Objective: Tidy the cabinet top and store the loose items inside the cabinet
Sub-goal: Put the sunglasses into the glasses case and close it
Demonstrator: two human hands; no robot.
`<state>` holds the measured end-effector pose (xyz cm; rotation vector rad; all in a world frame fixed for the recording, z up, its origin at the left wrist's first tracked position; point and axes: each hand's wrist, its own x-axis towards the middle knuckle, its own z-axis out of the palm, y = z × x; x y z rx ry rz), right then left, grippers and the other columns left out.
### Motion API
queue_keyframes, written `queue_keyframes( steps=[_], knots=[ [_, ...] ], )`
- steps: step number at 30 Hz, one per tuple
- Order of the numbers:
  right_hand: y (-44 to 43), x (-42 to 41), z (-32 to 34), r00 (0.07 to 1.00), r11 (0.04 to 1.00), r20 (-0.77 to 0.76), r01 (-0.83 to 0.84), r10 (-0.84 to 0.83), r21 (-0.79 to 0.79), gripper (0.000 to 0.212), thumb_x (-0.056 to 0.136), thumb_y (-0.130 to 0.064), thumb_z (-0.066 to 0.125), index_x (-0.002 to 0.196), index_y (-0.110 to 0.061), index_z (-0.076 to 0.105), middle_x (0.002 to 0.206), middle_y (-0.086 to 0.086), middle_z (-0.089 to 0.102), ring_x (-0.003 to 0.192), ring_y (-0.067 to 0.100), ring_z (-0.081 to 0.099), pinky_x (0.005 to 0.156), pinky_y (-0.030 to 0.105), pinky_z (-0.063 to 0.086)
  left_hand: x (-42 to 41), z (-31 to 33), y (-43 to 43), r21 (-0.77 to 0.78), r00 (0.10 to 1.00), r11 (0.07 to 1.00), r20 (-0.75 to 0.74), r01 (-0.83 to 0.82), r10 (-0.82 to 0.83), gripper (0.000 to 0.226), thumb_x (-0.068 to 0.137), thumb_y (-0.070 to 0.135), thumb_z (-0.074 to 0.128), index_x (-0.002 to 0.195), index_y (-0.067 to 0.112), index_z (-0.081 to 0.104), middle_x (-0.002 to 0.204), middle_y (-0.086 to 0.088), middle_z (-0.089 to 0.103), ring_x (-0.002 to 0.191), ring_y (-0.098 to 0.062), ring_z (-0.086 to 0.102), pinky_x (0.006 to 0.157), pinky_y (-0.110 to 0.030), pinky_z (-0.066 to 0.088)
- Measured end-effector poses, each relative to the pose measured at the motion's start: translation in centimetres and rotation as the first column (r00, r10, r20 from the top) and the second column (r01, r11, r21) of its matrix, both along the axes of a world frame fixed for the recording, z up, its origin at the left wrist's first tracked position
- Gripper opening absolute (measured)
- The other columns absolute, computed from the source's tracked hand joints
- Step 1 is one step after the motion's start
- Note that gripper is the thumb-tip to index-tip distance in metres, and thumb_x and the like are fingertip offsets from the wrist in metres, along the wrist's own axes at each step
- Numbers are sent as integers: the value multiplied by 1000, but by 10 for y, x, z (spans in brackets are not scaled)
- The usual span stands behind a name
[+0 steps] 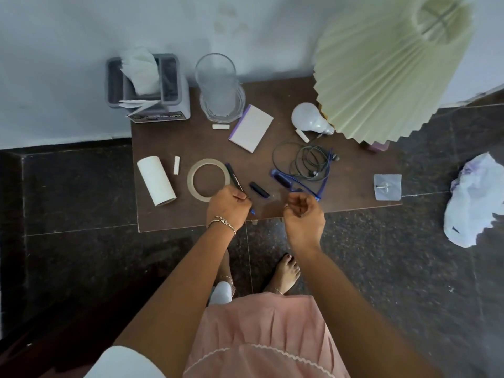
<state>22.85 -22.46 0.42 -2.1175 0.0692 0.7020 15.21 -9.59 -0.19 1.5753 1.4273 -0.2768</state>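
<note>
Two hands are at work over the front edge of the cabinet top (351,170). The left hand (227,205) is closed round a black pen (235,179). The pen's barrel crosses the right rim of the tape ring (208,180), and its blue tip shows below the knuckles. The right hand (302,211), well to the right of the tape ring, is curled into a fist with nothing visible in it. A black pen cap (259,190) lies just right of the tape ring, between the two hands.

Other loose items noted:
- paper roll (156,180), left of the tape ring
- chalk stick (177,165), between that roll and the ring
- blue glasses (297,184) and coiled earphones (305,162), to the ring's right
- notepad (251,128), behind the ring and to its right
- bulb (311,117), further back and right
- adhesive hook (387,186), far to the ring's right

Assessment: the step in hand appears to be collecting the pen. Nearly every loose item lies on top, so the task looks to be at an early stage. The cabinet's door or drawer is out of view.

The next move probably calls for the right hand to take the cap and line it up squarely with the blue tip. Storage will then need one hand free to open the cabinet. An uncapped tip could mark the surface.
</note>
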Motion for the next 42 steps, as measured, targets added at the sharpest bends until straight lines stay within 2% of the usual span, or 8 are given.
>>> queue_keyframes(
  steps=[8, 12, 17, 27, 33, 37, 39, 42],
  knots=[
    [-21, 10, -3, 995, 997, 95, 48, -41, -65, 30, 80, -4, 66, 103, -22, 61, 106, -2, 61, 84, 6, 61, 62, -1, 39, -2, -22, -18, -67, 998, 996, -20, -64, 63, 27, 57, 41, 71, 73, 25, 56, 84, -4, 73, 80, -29, 71, 73, -45, 59],
    [-21, 16, -3, 991, 996, 127, 50, -41, -76, 31, 78, -4, 67, 101, -24, 57, 104, -3, 60, 82, 10, 60, 68, 11, 43, 9, -7, -23, -1, 999, 999, -2, -42, 42, 23, 72, 27, 75, 74, 26, 52, 80, 3, 70, 86, -22, 69, 80, -41, 57],
    [-23, 21, -5, 991, 995, 123, 67, -58, -72, 34, 77, -7, 69, 101, -25, 53, 102, -4, 61, 85, 13, 60, 74, 24, 50, 15, -2, -25, 78, 1000, 997, 16, -1, 0, 18, 81, 17, 69, 93, 23, 57, 84, 9, 68, 89, -14, 65, 84, -32, 53],
    [-26, 15, 0, 993, 998, 115, 7, 0, -60, 32, 79, -7, 69, 101, -24, 53, 102, -4, 59, 79, 7, 56, 64, 6, 38, 16, 7, -26, 123, 997, 992, 74, -30, 21, 16, 84, 13, 63, 97, 20, 58, 86, 7, 67, 81, -9, 59, 75, -23, 45],
    [-21, 10, 3, 992, 1000, 126, -11, 14, -25, 32, 78, -8, 68, 101, -25, 53, 101, -4, 60, 83, 13, 58, 72, 19, 45, 19, 15, -27, 124, 986, 991, 161, -55, 34, 16, 84, 8, 63, 94, 20, 59, 79, 11, 63, 76, -8, 61, 69, -20, 49],
    [-19, 17, 12, 990, 1000, 143, 12, -12, 1, 30, 79, -7, 67, 99, -25, 54, 101, -2, 61, 82, 12, 58, 75, 25, 48, 32, 25, -30, 124, 976, 992, 218, -29, 1, 14, 84, 8, 62, 92, 19, 61, 81, 10, 64, 81, -13, 65, 75, -28, 52],
    [-22, 30, 18, 987, 999, 154, 40, -39, -4, 24, 81, -8, 65, 98, -23, 57, 102, -2, 61, 81, 10, 58, 75, 23, 46, 45, 31, -33, 141, 968, 990, 249, -21, -15, 13, 84, 9, 61, 93, 19, 61, 81, 11, 62, 79, -11, 62, 71, -24, 50],
    [-30, 57, 20, 977, 995, 190, 97, -92, -20, 15, 82, -12, 64, 94, -20, 61, 99, 0, 63, 83, 11, 60, 79, 30, 50, 73, 37, -42, 159, 948, 987, 313, 13, -63, 14, 84, 7, 61, 93, 18, 61, 82, 11, 62, 71, -1, 57, 58, -5, 42]
  ],
)
